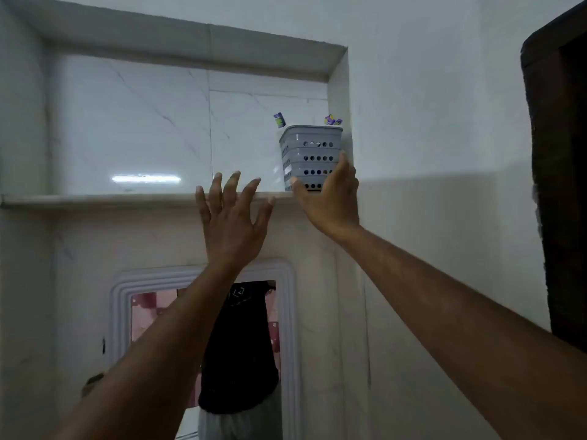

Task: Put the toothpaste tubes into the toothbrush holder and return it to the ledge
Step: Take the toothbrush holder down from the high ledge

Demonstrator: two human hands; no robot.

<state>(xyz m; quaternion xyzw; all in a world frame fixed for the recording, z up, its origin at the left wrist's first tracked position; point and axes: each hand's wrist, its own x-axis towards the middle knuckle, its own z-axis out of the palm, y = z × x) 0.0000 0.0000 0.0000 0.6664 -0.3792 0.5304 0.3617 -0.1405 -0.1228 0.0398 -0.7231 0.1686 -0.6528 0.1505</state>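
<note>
A grey perforated toothbrush holder stands upright on the marble ledge, in the right corner of the wall niche. Two purple toothpaste tube ends poke out of its top, one at the left rim and one at the right rim. My right hand cups the holder's lower front, thumb at its bottom left corner and fingers up its right side. My left hand is raised to the left of the holder with fingers spread, its fingertips at the ledge's front edge, holding nothing.
The niche's right side wall sits close against the holder. Below the ledge hangs a white-framed mirror showing a person's dark shirt. A dark wooden door frame stands at the far right.
</note>
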